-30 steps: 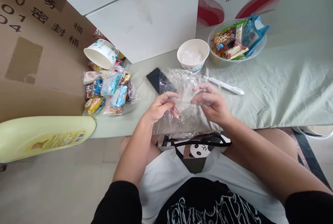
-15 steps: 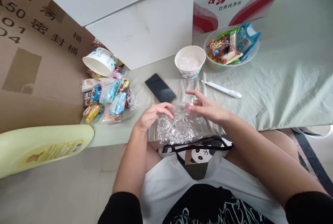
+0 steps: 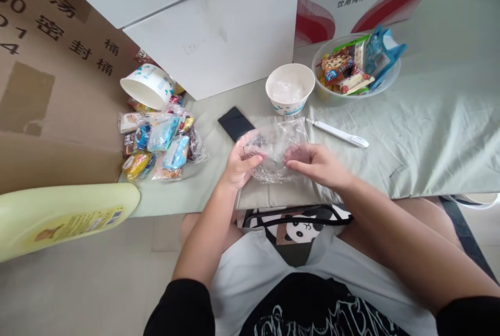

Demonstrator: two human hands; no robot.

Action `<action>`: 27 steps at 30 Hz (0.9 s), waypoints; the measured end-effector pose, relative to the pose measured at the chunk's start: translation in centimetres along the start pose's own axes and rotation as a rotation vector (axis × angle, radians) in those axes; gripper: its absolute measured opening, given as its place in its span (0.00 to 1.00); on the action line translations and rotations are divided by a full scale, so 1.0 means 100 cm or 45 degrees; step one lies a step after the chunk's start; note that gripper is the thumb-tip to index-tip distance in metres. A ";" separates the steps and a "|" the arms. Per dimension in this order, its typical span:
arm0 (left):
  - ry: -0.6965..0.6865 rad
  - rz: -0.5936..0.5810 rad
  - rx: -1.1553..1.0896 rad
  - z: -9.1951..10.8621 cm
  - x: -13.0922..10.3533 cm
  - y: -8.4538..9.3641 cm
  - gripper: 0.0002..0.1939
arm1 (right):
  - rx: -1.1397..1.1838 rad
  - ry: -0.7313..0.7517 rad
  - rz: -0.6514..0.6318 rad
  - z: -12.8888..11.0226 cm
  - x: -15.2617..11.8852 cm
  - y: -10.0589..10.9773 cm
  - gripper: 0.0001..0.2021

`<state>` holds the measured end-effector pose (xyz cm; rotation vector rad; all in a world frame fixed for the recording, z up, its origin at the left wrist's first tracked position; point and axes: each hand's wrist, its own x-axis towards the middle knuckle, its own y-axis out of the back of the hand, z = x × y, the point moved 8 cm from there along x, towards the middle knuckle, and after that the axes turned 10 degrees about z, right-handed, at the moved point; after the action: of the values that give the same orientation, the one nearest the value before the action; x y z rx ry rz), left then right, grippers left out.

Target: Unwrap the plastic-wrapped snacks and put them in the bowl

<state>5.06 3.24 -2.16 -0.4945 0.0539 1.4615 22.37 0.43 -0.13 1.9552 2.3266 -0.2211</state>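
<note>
A crinkled clear plastic bag [image 3: 273, 161] is stretched between my two hands above the cloth-covered table. My left hand [image 3: 242, 161] grips its left side, with the thumb on top. My right hand [image 3: 314, 164] has its thumb and fingers closed on the right side. Just behind the bag, a black phone [image 3: 235, 123] lies partly covered by it and my left hand. A paper bowl [image 3: 289, 107] with clear plastic inside stands behind the bag. To its right lies a white utility knife [image 3: 339, 134].
Wrapped snacks [image 3: 164, 135] and a tipped paper bowl [image 3: 146, 86] are at the left, near a cardboard box [image 3: 58, 96] and a pale yellow bottle [image 3: 70, 219]. A clear snack bowl [image 3: 392, 78] stands at the right, before a red-and-white box [image 3: 351, 5].
Both hands have moved forward, raising the plastic bag away from the table edge over part of the phone. My fingers have closed on its sides. The view has shifted slightly.
</note>
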 end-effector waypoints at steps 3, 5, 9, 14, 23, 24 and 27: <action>0.188 -0.205 0.006 -0.010 -0.006 -0.011 0.34 | -0.064 -0.003 -0.004 0.001 -0.005 0.001 0.12; 0.271 -0.279 0.136 -0.017 -0.012 -0.016 0.28 | -0.008 -0.021 0.000 0.000 -0.007 0.001 0.13; 0.287 -0.259 0.258 -0.020 -0.019 -0.013 0.24 | 0.052 0.000 0.132 -0.004 -0.009 0.010 0.13; 0.080 -0.306 0.043 0.004 -0.015 -0.007 0.25 | 0.208 0.215 0.148 -0.019 -0.012 0.016 0.13; -0.841 0.460 0.723 0.045 -0.018 0.017 0.12 | -0.831 0.583 0.697 -0.030 -0.018 0.030 0.06; -0.903 0.482 0.800 0.046 -0.025 0.012 0.11 | -0.884 0.688 0.699 -0.033 -0.023 0.022 0.08; -0.768 0.065 0.877 0.027 -0.037 -0.019 0.19 | -0.811 0.965 0.411 -0.040 -0.039 -0.013 0.11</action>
<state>5.65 0.65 2.07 0.5121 0.0851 1.4809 21.85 -2.94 4.51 2.1944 1.9262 1.3074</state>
